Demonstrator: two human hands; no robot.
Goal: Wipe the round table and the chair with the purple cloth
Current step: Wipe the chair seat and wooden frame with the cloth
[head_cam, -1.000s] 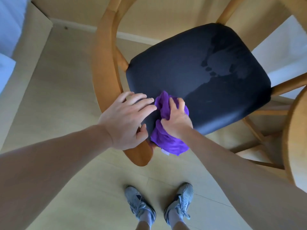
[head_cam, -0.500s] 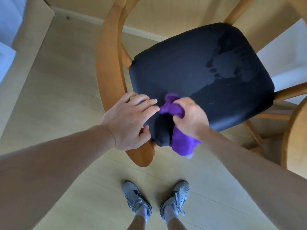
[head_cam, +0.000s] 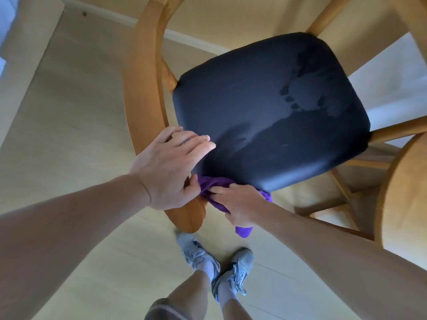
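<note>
Your right hand (head_cam: 240, 202) grips the purple cloth (head_cam: 216, 192), bunched against the near edge of the chair seat (head_cam: 265, 116); one end hangs below your fist; your left hand (head_cam: 171, 169) rests with fingers spread on the seat's near-left corner, holding nothing; the unwiped edge appears to run rightward from your grip, so the right hand is better placed.

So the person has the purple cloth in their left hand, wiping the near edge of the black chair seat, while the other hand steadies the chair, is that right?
Not quite: the head view shows the purple cloth gripped in the right hand, not the left. It is at the near edge of the black chair seat, and the left hand rests open on the seat's corner by the wooden armrest.
</note>
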